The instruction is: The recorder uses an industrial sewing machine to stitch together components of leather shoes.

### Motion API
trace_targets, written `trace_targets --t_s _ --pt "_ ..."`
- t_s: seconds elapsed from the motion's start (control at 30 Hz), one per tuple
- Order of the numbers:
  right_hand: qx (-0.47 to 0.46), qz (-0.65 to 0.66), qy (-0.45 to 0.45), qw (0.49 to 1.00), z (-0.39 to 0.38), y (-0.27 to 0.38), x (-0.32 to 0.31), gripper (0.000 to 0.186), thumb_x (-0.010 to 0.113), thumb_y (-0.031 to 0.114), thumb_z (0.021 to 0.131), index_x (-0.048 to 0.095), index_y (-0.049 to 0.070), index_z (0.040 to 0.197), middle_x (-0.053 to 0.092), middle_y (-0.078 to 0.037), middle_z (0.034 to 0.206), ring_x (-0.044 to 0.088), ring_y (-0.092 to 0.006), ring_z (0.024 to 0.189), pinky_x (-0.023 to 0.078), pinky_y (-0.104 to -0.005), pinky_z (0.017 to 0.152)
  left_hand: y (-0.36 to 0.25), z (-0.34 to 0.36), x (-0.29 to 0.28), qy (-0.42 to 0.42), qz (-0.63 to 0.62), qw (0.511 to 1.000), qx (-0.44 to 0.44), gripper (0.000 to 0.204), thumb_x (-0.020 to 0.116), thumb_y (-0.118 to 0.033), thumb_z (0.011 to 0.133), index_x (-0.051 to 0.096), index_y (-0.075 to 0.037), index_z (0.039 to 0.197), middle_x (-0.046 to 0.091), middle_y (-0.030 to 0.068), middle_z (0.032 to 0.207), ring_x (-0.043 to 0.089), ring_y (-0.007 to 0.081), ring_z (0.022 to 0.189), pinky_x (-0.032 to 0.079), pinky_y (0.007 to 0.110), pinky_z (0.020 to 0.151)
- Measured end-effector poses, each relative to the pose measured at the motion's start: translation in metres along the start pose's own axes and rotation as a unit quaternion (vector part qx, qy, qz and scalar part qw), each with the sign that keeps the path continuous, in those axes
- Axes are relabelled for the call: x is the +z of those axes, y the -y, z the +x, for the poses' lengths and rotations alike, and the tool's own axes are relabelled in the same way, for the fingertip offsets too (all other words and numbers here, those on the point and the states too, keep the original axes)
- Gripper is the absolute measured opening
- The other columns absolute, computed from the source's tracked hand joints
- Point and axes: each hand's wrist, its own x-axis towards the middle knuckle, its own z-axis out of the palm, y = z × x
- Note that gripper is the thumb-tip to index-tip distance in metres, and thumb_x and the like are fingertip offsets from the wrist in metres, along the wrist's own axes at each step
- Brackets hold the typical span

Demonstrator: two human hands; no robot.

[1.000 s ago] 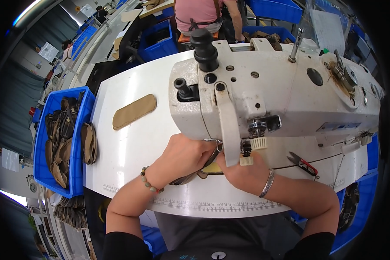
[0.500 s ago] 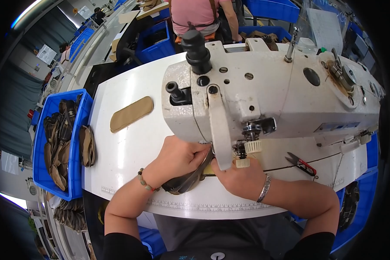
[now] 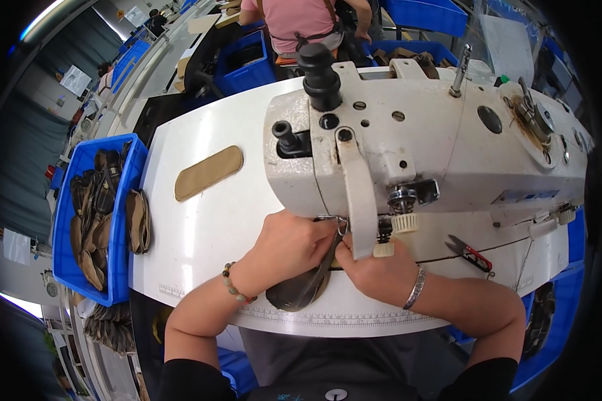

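Under the needle end of a white sewing machine (image 3: pixel 441 144) lies a dark grey-brown curved fabric piece (image 3: pixel 291 293). My left hand (image 3: pixel 289 246) is closed at its far end, fingertips pinched on the fabric close to the presser foot. From the other side my right hand (image 3: pixel 381 269) grips the strip-like edge of the same piece, partly hidden behind the machine's white lever (image 3: pixel 360 207). The fabric's near end hangs toward the table's ruled front edge. The needle itself is hidden by the machine and my fingers.
A tan rounded pad (image 3: pixel 209 173) lies on the white table (image 3: pixel 201 247) at the left. Red-handled thread snips (image 3: pixel 471 255) lie at the right. A blue bin (image 3: pixel 119 267) of fabric pieces stands at the left edge, with another folded piece (image 3: pixel 138 222) beside it. A person in pink (image 3: pixel 301 27) sits beyond.
Both hands have shifted slightly right in the picture, as has the machine. The fabric piece has swung, its near end now pointing more toward me. The person beyond has moved an arm.
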Motion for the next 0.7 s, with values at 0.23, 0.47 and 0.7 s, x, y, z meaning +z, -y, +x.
trace_targets --t_s 0.23,0.47,0.7 --pt "0.018 -0.006 0.012 1.0 -0.001 -0.002 -0.003 0.02 0.06 0.009 0.075 0.067 0.005 0.093 0.065 -0.005 0.087 0.064 -0.0195 0.073 0.049 -0.0327 0.05 -0.001 0.003 0.005 -0.022 -0.013 1.0 -0.011 0.01 0.067 -0.019 0.082 0.072 -0.01 0.084 0.065 0.0116 0.071 0.066 0.0316 0.067 0.053 0.042 0.055" --pt "0.022 -0.017 0.025 0.999 0.001 -0.003 -0.004 0.024 0.061 0.011 0.075 0.066 0.005 0.097 0.066 -0.006 0.088 0.065 -0.0196 0.07 0.049 -0.033 0.049 -0.001 0.0 0.008 -0.006 -0.075 0.995 -0.07 0.013 0.065 -0.017 0.085 0.072 -0.005 0.086 0.067 0.0152 0.07 0.065 0.0354 0.062 0.053 0.043 0.056" --pt "-0.034 -0.004 -0.035 0.999 0.0 -0.002 -0.009 0.023 0.06 0.014 0.08 0.068 0.005 0.099 0.071 -0.01 0.094 0.065 -0.0158 0.058 0.049 -0.0322 0.047 0.012 -0.005 0.006 -0.059 -0.355 0.913 -0.19 0.014 0.065 -0.009 0.09 0.071 0.0 0.099 0.069 0.0096 0.072 0.064 0.0169 0.055 0.05 0.034 0.051"
